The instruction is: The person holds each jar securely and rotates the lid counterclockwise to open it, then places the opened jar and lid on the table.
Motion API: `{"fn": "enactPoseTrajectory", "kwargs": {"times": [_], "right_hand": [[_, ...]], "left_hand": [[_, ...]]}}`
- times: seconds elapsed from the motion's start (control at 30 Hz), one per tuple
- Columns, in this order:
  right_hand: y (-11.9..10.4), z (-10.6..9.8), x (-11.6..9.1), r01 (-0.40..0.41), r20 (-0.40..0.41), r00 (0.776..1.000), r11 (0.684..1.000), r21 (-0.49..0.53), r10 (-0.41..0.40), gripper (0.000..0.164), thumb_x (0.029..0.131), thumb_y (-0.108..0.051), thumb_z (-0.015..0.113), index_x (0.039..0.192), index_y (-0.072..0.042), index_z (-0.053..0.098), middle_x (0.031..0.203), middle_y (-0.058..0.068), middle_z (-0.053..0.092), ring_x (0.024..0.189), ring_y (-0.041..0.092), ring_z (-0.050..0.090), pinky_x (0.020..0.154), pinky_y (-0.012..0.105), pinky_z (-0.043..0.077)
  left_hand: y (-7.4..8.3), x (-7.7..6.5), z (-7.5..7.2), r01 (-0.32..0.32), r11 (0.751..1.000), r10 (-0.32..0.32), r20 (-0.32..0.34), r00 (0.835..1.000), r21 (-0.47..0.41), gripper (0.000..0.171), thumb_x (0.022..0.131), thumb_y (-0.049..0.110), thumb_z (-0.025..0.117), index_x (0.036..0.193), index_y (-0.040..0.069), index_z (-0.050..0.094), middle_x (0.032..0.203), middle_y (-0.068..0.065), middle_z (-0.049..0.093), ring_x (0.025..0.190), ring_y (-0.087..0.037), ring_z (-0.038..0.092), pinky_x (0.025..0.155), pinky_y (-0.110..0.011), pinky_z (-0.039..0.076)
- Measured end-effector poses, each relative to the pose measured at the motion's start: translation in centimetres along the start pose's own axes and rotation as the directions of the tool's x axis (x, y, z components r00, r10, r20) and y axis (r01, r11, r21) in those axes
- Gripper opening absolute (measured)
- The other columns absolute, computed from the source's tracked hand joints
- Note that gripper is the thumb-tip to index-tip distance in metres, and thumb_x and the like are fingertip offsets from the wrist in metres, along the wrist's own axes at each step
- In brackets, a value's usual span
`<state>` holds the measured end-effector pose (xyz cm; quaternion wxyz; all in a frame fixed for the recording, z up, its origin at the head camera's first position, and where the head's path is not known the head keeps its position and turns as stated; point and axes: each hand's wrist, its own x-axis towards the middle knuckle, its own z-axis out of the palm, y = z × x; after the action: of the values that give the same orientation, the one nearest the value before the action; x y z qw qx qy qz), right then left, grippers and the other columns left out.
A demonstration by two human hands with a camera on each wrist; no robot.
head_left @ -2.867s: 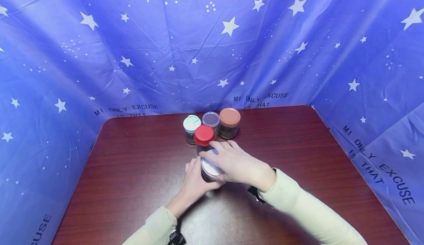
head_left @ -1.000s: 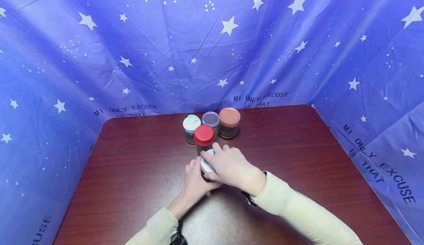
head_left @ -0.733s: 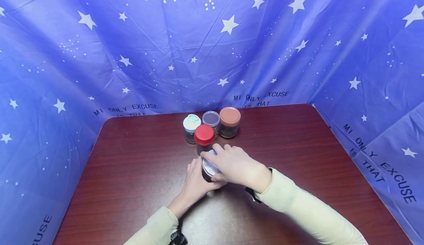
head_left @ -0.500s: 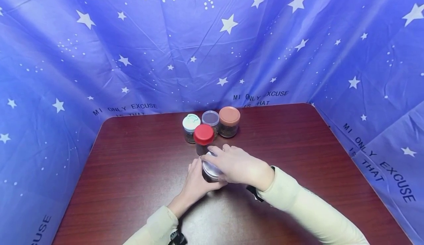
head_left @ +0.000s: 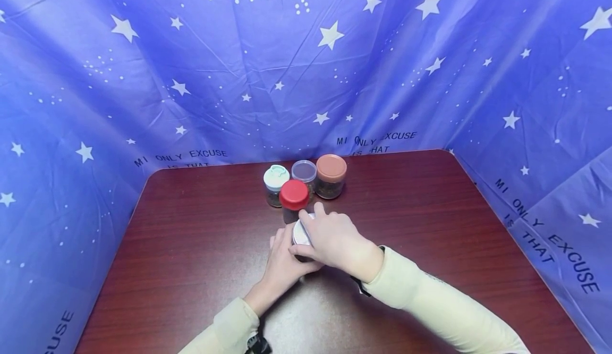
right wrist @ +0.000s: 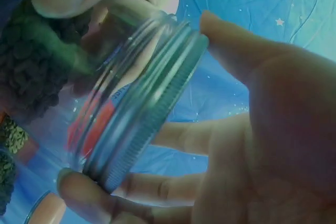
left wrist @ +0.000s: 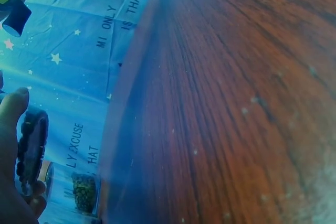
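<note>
A clear jar (right wrist: pixel 37 61) with dark, bean-like pieces inside stands near the middle of the table, capped by a silver ridged lid (head_left: pixel 300 234). Around its body, on the near left side, my left hand (head_left: pixel 279 261) holds it. My right hand (head_left: pixel 337 242) grips the lid from above and the right; in the right wrist view the thumb and fingers press its rim. Glass threads show beside the lid there, and whether it is fully seated I cannot tell. Just behind is a red-lidded jar (head_left: pixel 294 194), its lower part partly covered by the hands.
Behind the red-lidded jar stand a jar with a mint-white lid (head_left: pixel 277 178), one with a clear lid (head_left: pixel 304 171) and one with an orange-brown lid (head_left: pixel 331 169). A starry blue curtain (head_left: pixel 287 67) surrounds the far and side edges of the brown table (head_left: pixel 191 237).
My right hand has turned back and forth on the lid, its wrist now further left and its fingers reset on the rim. The left hand and the other jars stay in place.
</note>
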<state>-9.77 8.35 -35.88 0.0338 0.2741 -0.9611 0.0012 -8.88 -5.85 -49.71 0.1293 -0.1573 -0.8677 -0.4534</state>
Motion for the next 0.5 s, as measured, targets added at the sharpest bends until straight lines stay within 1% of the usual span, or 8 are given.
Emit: {"fn": "enactPoseTrajectory", "kwargs": {"times": [0.1, 0.23, 0.33, 0.4, 0.43, 0.5], "right_hand": [[0.1, -0.1, 0.1, 0.009, 0.028, 1.000, 1.000, 0.025, -0.010, 0.063, 0.084, -0.054, 0.079, 0.124, -0.007, 0.063, 0.101, 0.018, 0.059, 0.068, 0.032, 0.064, 0.057, 0.046, 0.055], [0.6, -0.6, 0.1, 0.063, 0.099, 0.993, 0.996, 0.066, -0.069, 0.061, 0.083, -0.048, 0.082, 0.130, -0.013, 0.063, 0.108, 0.017, 0.059, 0.081, 0.034, 0.064, 0.061, 0.048, 0.056], [1.1, -1.1, 0.1, 0.124, 0.151, 0.979, 0.989, 0.074, -0.134, 0.059, 0.083, -0.042, 0.083, 0.134, -0.019, 0.062, 0.113, 0.015, 0.059, 0.086, 0.033, 0.062, 0.064, 0.047, 0.057], [1.3, -1.4, 0.0, 0.174, 0.172, 0.968, 0.982, 0.075, -0.185, 0.060, 0.083, -0.034, 0.085, 0.136, -0.020, 0.062, 0.117, 0.014, 0.059, 0.088, 0.032, 0.061, 0.066, 0.047, 0.057], [1.4, -1.5, 0.0, 0.197, 0.182, 0.961, 0.977, 0.075, -0.208, 0.063, 0.082, -0.031, 0.086, 0.138, -0.021, 0.061, 0.120, 0.014, 0.059, 0.091, 0.032, 0.061, 0.070, 0.047, 0.057], [1.5, -1.8, 0.0, 0.230, 0.199, 0.950, 0.970, 0.079, -0.241, 0.070, 0.080, -0.026, 0.088, 0.144, -0.021, 0.058, 0.132, 0.016, 0.058, 0.104, 0.034, 0.061, 0.080, 0.049, 0.057]], "left_hand": [[-0.1, 0.0, 0.0, -0.006, 1.000, 0.006, -0.002, 1.000, 0.014, 0.088, 0.062, 0.037, 0.097, 0.134, 0.008, 0.055, 0.108, -0.004, 0.063, 0.099, -0.021, 0.053, 0.086, -0.040, 0.039], [-0.3, -0.1, 0.0, -0.014, 1.000, 0.014, 0.003, 1.000, 0.023, 0.089, 0.062, 0.039, 0.097, 0.133, 0.006, 0.055, 0.108, -0.005, 0.063, 0.099, -0.022, 0.054, 0.086, -0.041, 0.040], [-0.3, -0.2, 0.0, -0.006, 1.000, 0.006, 0.018, 1.000, 0.018, 0.092, 0.063, 0.041, 0.096, 0.136, 0.005, 0.054, 0.108, -0.006, 0.062, 0.100, -0.024, 0.054, 0.088, -0.042, 0.040], [-0.3, -0.2, 0.0, 0.004, 1.000, -0.005, 0.029, 1.000, 0.016, 0.093, 0.064, 0.042, 0.095, 0.138, 0.004, 0.053, 0.109, -0.007, 0.061, 0.101, -0.025, 0.054, 0.089, -0.043, 0.040], [-0.3, -0.2, 0.0, 0.011, 1.000, -0.011, 0.034, 0.999, 0.015, 0.094, 0.064, 0.043, 0.095, 0.138, 0.003, 0.053, 0.110, -0.008, 0.060, 0.101, -0.026, 0.054, 0.089, -0.043, 0.040], [-0.3, -0.3, 0.1, 0.018, 1.000, -0.019, 0.041, 0.999, 0.023, 0.096, 0.065, 0.044, 0.094, 0.139, 0.001, 0.052, 0.111, -0.009, 0.059, 0.100, -0.027, 0.053, 0.088, -0.043, 0.040]]}}
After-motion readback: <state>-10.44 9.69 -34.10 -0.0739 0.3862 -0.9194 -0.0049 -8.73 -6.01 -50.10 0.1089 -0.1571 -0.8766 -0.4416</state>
